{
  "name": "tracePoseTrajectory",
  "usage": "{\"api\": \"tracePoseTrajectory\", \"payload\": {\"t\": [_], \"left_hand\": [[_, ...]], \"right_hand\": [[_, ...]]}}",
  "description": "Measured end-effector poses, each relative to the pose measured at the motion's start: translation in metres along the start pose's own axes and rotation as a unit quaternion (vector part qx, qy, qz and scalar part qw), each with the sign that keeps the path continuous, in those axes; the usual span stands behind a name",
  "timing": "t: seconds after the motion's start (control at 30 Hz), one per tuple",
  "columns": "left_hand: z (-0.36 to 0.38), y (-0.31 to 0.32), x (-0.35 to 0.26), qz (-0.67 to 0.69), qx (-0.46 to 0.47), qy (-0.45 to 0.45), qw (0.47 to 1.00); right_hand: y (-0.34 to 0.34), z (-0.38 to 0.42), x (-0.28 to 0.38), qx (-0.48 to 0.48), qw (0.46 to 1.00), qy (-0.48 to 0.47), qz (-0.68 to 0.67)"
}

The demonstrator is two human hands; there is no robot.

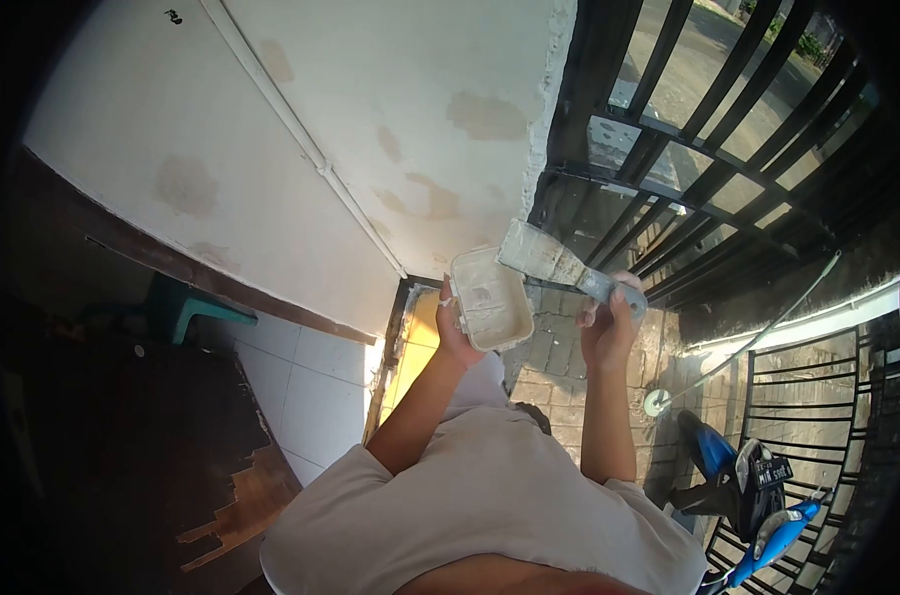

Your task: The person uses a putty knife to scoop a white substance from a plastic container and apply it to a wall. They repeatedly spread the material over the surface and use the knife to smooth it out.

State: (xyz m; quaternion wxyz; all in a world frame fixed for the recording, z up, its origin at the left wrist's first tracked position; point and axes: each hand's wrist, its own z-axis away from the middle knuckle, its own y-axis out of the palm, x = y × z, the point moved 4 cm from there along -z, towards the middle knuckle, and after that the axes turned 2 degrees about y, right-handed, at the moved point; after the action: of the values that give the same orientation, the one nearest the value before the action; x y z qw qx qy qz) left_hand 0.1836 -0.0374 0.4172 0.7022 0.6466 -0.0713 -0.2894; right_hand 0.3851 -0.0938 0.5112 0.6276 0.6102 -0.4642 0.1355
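Observation:
My left hand (457,332) grips the left side of a shallow white container (504,315) that has whitish paste smeared inside. In my right hand (609,322) is a putty knife (549,256), held by its grey handle. The wide blade, coated with dried and whitish material, points up and left, its tip over the container's upper right edge. Ahead stands a white wall (370,119) with several brownish-grey patches and a thin pipe (281,104) running down it.
Black metal bars (708,149) stand at the upper right. A blue motorbike (772,531) is at the lower right, near a green pole with a round base (657,402). A dark wooden surface (152,426) and a green stool (197,307) are at the left.

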Motion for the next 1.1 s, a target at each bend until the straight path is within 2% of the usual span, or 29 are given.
{"api": "tracePoseTrajectory", "payload": {"t": [0.1, 0.2, 0.3, 0.43, 0.57, 0.73, 0.8, 0.87, 0.97, 1.1], "left_hand": [[-0.015, 0.003, -0.01, -0.078, 0.073, 0.065, 0.992], [-0.037, -0.006, -0.014, 0.015, 0.028, -0.02, 0.999], [-0.067, -0.023, -0.024, 0.025, 0.001, 0.006, 1.0], [-0.088, -0.014, -0.045, 0.022, 0.039, 0.043, 0.998], [-0.098, -0.001, -0.052, 0.028, 0.081, 0.026, 0.996], [-0.107, 0.006, -0.04, 0.065, 0.148, -0.017, 0.987], [-0.108, -0.002, -0.034, 0.077, 0.132, -0.031, 0.988], [-0.111, -0.004, -0.036, 0.082, 0.125, -0.032, 0.988], [-0.107, -0.004, -0.036, 0.079, 0.112, -0.025, 0.99], [-0.111, -0.009, -0.031, 0.054, 0.09, -0.004, 0.994]], "right_hand": [[0.007, -0.028, -0.004, 0.027, 0.999, -0.022, 0.013], [0.023, -0.064, -0.01, 0.064, 0.995, -0.018, 0.073], [0.038, -0.093, -0.014, 0.101, 0.983, -0.022, 0.152], [0.062, -0.128, -0.017, 0.129, 0.956, -0.073, 0.255], [0.061, -0.161, -0.016, 0.115, 0.958, -0.064, 0.255], [0.015, -0.176, 0.023, 0.081, 0.964, -0.118, 0.223], [0.004, -0.16, 0.04, 0.077, 0.962, -0.131, 0.226], [0.001, -0.148, 0.042, 0.118, 0.969, -0.119, 0.179], [0.043, -0.147, 0.017, 0.155, 0.949, -0.077, 0.263], [0.062, -0.181, -0.005, 0.126, 0.946, -0.094, 0.283]]}}
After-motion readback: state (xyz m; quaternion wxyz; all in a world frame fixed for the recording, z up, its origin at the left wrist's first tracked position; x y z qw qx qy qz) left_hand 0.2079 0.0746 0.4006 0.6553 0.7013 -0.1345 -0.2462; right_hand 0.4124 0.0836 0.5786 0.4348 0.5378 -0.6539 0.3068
